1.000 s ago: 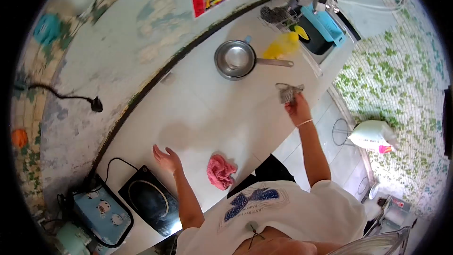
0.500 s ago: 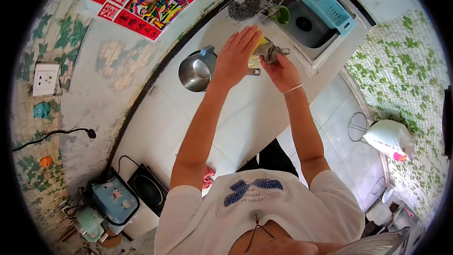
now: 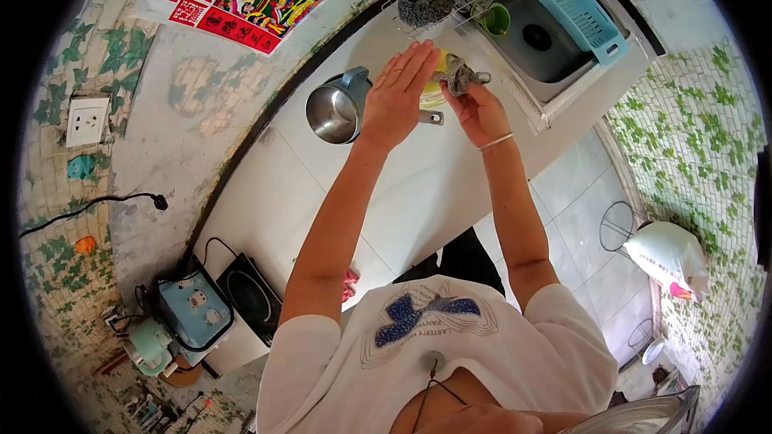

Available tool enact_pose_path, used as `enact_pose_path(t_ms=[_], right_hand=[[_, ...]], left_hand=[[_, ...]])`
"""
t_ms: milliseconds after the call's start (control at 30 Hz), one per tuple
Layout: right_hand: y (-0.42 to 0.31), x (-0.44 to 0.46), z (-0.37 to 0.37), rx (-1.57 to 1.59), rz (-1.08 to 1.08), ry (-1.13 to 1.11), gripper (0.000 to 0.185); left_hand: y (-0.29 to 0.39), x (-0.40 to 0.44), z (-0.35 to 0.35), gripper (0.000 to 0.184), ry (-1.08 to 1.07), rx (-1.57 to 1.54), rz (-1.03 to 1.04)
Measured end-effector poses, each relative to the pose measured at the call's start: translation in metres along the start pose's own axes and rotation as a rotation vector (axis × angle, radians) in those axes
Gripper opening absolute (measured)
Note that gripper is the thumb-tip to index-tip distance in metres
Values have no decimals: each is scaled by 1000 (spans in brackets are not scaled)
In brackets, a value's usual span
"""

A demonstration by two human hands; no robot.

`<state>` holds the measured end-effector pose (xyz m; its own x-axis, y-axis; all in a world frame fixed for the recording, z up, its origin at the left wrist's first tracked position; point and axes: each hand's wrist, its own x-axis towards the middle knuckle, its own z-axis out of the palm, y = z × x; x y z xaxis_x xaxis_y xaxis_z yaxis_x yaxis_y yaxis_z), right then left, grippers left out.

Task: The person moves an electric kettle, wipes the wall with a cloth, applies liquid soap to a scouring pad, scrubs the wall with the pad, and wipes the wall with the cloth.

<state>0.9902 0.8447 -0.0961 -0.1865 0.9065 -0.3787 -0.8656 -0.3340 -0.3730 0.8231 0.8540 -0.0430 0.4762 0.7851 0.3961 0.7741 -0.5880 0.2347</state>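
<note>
My left hand [image 3: 392, 100] is stretched out with its fingers straight and together, palm turned inward beside something yellow [image 3: 434, 95] that it partly hides. In my right hand [image 3: 480, 116] the fingers pinch a bunched, grey-brown knitted-looking cloth [image 3: 458, 76] against the yellow thing's right side. A small shiny metal end [image 3: 483, 77] pokes out of the cloth; what it belongs to is hidden. Below the hands a flat metal handle [image 3: 432, 117] with a hole at its tip shows. Left of my left hand stands a steel mug [image 3: 332, 114] with a grey-blue handle.
Beyond my hands a wire rack holds a dark scrubbing mesh [image 3: 426, 6]. The sink [image 3: 515, 52] at upper right contains a green cup [image 3: 496, 19] and a light-blue basket [image 3: 581, 20]. A black hotplate [image 3: 249, 297] lies at the counter's lower left.
The cloth in my right hand has turned and bunched up, standing more upright. My left hand keeps nearly the same pose. The whole view has shifted slightly.
</note>
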Motion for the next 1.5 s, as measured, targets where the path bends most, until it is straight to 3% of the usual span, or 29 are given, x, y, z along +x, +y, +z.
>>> enact_pose_path(t_ms=[433, 533, 600, 667, 733, 833, 867, 933, 967, 1000, 1067, 1200, 1233, 1300, 1333, 1400, 1433, 1500], right_hand=[[11, -34, 16, -40, -55, -8, 29], [26, -61, 21, -86, -24, 11, 31], [44, -78, 20, -112, 13, 29, 31], [64, -87, 17, -151, 40, -60, 32], [91, -103, 22, -174, 134, -60, 32], [137, -113, 21, -219, 287, -162, 32], [152, -116, 19, -243, 349, -264, 33], [175, -122, 32, -290, 401, -278, 32], [186, -124, 34, -337, 386, -208, 31], [197, -127, 37, -385, 370, -135, 30], [213, -131, 48, -493, 427, -85, 27], [249, -114, 49, -788, 492, -171, 28], [260, -102, 30, -1040, 309, -254, 27], [274, -85, 9, -1489, -58, -296, 25], [278, -72, 4, -1492, -65, -302, 25], [280, -48, -12, -1858, -369, -376, 28], [282, -36, -21, -2056, -486, -358, 39], [289, -23, -30, -2190, -589, -333, 44]], left_hand=[[7, -19, -23, 53, 55, -26, 19], [15, -71, -39, 50, 178, -238, -200], [19, -112, -44, 43, 361, -497, -460], [22, -153, -27, 39, 404, -629, -585], [35, -183, -27, 41, 314, -1092, -722], [52, -210, -38, 49, 269, -1228, -804], [54, -220, -40, 49, 296, -1218, -826], [53, -236, -44, 48, 491, -1181, -825], [51, -242, -45, 38, 579, -1083, -825], [46, -252, -50, 38, 605, -1068, -847], [32, -266, -60, 28, 541, -744, -780], [-11, -290, -68, 22, 780, -956, -1026], [-32, -294, -71, 20, 1002, -1074, -1030], [-101, -325, -64, 10, 1117, -777, -1114], [-130, -332, -79, 16, 1181, -761, -1114], [-189, -344, -109, 29, 1308, -724, -1110], [-204, -338, -136, 35, 1218, -586, -1128], [-249, -337, -156, 40, 1310, -632, -1164]])
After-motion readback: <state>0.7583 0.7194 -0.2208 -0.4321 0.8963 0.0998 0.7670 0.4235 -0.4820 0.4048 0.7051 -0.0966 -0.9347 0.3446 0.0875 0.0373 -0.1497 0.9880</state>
